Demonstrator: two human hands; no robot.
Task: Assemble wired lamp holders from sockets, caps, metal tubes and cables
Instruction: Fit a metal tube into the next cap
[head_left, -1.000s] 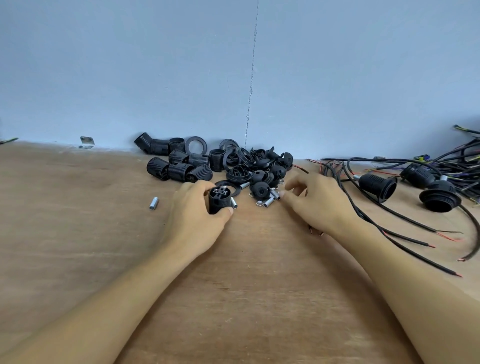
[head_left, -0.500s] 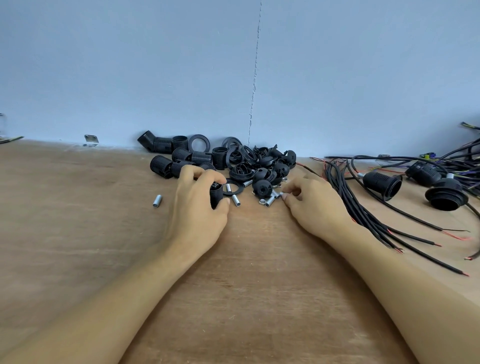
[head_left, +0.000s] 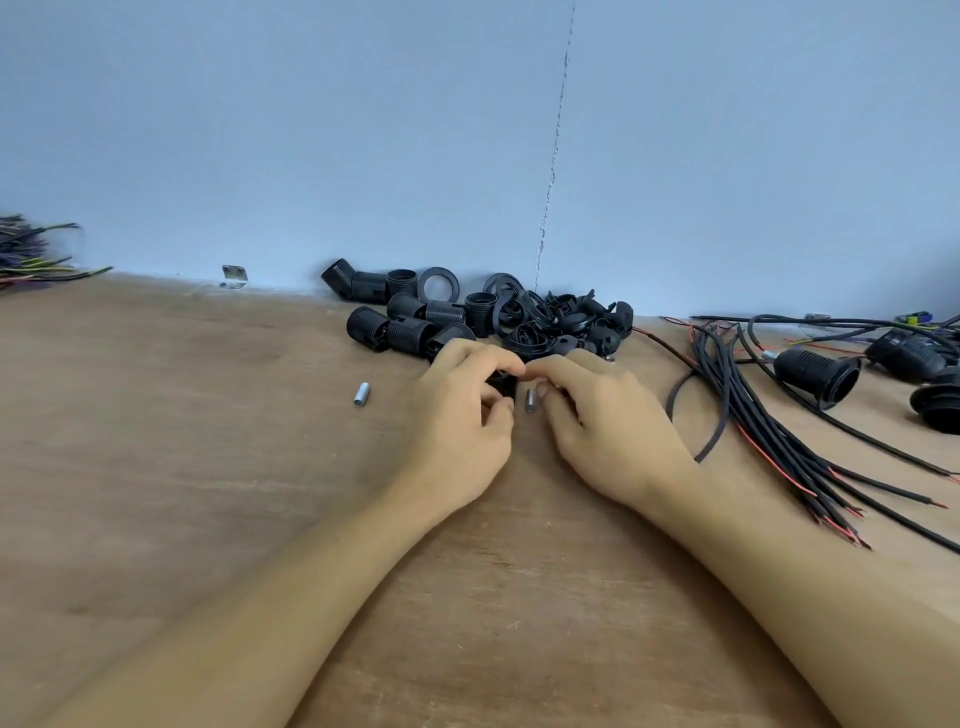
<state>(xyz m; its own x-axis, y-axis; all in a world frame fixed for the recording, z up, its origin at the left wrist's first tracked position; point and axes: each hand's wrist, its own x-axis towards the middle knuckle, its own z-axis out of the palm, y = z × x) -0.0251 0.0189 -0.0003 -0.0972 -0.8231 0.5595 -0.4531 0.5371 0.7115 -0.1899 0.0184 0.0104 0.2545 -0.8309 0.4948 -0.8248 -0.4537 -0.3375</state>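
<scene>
My left hand (head_left: 460, 415) grips a black socket part (head_left: 503, 383), mostly hidden under its curled fingers. My right hand (head_left: 602, 426) pinches a short metal tube (head_left: 530, 400) right beside that part, at the middle of the wooden table (head_left: 208, 467). Behind both hands lies a pile of black threaded sockets, rings and caps (head_left: 467, 317) against the blue wall. A second metal tube (head_left: 361, 393) lies loose to the left of my left hand.
A bundle of black cables with red cores (head_left: 769, 431) fans out at the right. Assembled black lamp holders (head_left: 815, 373) lie further right among more wires. A heap of coloured wires (head_left: 31, 254) is at the far left, with a small metal bracket (head_left: 234, 274) by the wall.
My right hand has picked up a metal tube from the pile's edge and moved left until it meets my left hand, which still holds the black socket part.
</scene>
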